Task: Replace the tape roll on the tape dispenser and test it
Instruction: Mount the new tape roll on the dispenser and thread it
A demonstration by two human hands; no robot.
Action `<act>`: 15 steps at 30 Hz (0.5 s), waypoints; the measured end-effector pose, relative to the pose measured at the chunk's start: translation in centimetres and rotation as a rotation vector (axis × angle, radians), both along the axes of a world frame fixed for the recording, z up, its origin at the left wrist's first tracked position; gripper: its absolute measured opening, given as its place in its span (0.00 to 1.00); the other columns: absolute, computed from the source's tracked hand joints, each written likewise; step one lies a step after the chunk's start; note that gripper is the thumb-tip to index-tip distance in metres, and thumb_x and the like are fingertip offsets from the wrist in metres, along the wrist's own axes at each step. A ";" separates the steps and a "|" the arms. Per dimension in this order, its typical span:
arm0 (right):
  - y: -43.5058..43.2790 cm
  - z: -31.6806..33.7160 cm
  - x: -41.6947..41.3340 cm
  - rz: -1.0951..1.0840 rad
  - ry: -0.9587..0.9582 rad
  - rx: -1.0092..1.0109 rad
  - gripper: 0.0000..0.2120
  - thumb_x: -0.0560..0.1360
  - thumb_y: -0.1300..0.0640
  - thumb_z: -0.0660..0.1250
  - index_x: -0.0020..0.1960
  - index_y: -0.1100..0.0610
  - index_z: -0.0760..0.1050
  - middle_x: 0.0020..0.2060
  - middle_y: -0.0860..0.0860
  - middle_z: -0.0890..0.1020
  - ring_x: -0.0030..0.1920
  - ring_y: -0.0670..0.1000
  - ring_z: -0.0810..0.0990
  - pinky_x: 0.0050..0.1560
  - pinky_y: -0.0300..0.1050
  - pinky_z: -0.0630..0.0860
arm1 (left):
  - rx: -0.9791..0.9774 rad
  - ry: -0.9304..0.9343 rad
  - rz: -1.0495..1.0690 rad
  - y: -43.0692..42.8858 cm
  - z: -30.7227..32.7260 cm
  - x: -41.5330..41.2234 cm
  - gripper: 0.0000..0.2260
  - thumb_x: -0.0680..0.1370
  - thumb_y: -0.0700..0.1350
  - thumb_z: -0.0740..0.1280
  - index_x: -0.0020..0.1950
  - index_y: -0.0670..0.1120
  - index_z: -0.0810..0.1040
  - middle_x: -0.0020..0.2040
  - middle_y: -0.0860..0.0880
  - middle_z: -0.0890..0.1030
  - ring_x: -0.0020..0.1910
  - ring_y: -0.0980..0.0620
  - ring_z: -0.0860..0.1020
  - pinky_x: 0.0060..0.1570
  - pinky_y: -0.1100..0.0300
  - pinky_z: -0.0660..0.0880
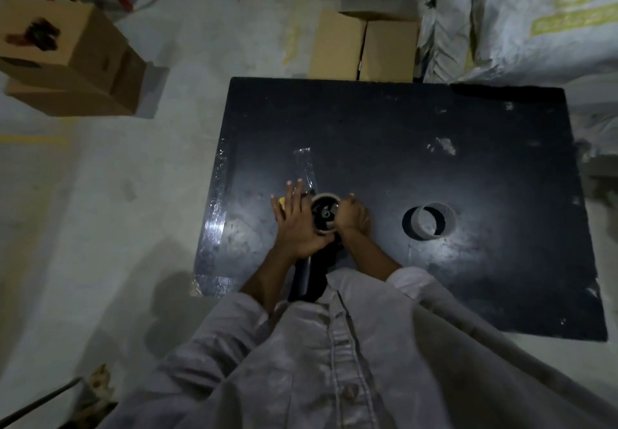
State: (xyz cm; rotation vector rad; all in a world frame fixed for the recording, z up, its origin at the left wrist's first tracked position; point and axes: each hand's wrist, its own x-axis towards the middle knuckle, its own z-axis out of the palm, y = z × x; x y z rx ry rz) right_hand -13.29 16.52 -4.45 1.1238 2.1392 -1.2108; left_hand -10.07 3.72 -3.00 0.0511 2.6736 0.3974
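Roll (323, 216) sits on dispenser (306, 278) hub, front-left of table (434, 127), between both hands. Left hand (294, 221) lies flat against roll's left side, fingers straight, splayed, pointing away from body. Right hand (351, 217) has fingers curled round roll's right rim. Dispenser long axis runs toward person. Tape strip (305, 166) leads away beyond left fingertips. Empty core (431, 219) lies well apart to right, right hand nearer.

I see a glossy, scuffed black table (434, 127), a shiny clear plastic tape strip (306, 166), and matt brown cardboard boxes (334, 43).
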 end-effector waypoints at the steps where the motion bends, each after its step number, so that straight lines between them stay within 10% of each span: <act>1: 0.6 -0.1 -0.3 -0.005 -0.014 -0.029 0.31 0.93 0.45 0.47 0.78 0.63 0.78 0.78 0.64 0.78 0.78 0.66 0.77 0.82 0.61 0.71 | 0.102 0.043 0.112 -0.4 -0.4 0.4 0.40 0.80 0.65 0.71 0.87 0.52 0.63 0.92 0.45 0.42 0.92 0.41 0.36 0.87 0.33 0.30; 6: 0.6 0.5 -1.3 -0.169 0.024 -0.227 0.34 0.92 0.40 0.47 0.81 0.63 0.75 0.79 0.64 0.77 0.79 0.65 0.77 0.81 0.58 0.74 | 0.230 0.173 1.121 0.7 -0.6 -0.9 0.22 0.88 0.54 0.62 0.82 0.50 0.73 0.85 0.45 0.69 0.89 0.44 0.59 0.89 0.39 0.47; 15: -0.6 -0.5 -2.0 -0.003 -0.069 -0.052 0.30 0.90 0.45 0.51 0.74 0.62 0.82 0.74 0.62 0.83 0.73 0.65 0.82 0.78 0.60 0.77 | 0.005 -0.004 1.364 4.7 -2.6 -4.2 0.28 0.90 0.60 0.51 0.77 0.40 0.71 0.76 0.39 0.74 0.80 0.39 0.69 0.77 0.38 0.65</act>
